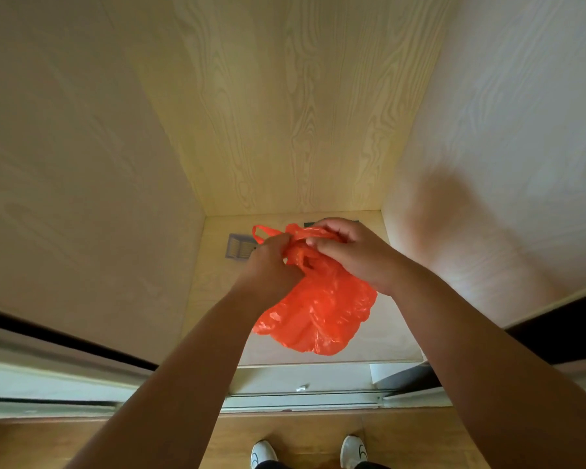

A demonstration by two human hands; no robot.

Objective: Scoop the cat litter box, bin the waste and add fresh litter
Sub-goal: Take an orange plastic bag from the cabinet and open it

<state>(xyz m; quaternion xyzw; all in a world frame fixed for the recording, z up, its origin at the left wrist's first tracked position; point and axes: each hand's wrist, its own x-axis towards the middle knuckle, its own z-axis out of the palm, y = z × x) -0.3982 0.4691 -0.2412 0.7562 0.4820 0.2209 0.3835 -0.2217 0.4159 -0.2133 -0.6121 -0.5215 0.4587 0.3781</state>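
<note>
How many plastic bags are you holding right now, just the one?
1. A single orange plastic bag hangs in front of the wooden cabinet, gripped at its top by the left hand and right hand. Another could be bunched inside unseen.

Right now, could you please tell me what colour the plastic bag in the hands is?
The plastic bag is bright orange-red, seen clearly in the head view, gripped by both hands.

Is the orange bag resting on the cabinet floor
No, both the left hand and the right hand hold the orange bag up in the air.
</note>
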